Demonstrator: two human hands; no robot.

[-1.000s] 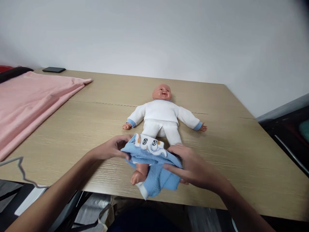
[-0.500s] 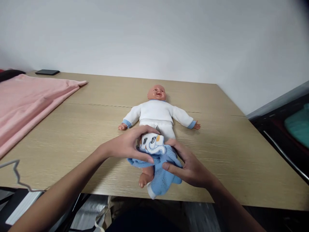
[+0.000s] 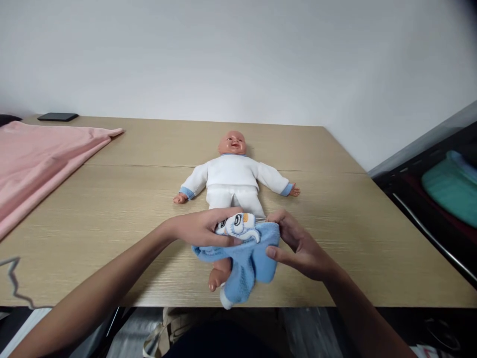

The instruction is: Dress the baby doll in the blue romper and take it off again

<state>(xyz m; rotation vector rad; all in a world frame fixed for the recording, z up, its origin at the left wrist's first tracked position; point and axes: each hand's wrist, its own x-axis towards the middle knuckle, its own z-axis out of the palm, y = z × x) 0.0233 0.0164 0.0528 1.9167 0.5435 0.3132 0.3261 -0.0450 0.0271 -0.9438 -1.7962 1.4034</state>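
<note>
A baby doll (image 3: 231, 169) lies on its back, head away from me, in a white top and white trousers with blue cuffs on the sleeves. Over its lower legs bunches a blue fleecy garment (image 3: 244, 273) with a white patch showing embroidered eyes. My left hand (image 3: 204, 227) grips the patch side, thumb in front and fingers behind. At the garment's right edge my right hand (image 3: 300, 246) pinches the cloth between thumb and fingers. One bare doll foot (image 3: 219, 275) shows below the cloth; the other foot is hidden.
A pink cloth (image 3: 44, 154) spreads over the left of the wooden table (image 3: 354, 238). A dark flat phone-like object (image 3: 58, 117) lies at the back left. To the right, beyond the table edge, a green cloth item (image 3: 452, 189) sits in a dark holder.
My right hand has drawn the garment's right edge outward and up, spreading the cloth. My left hand keeps its hold on the patch. The view has shifted slightly to the right.
</note>
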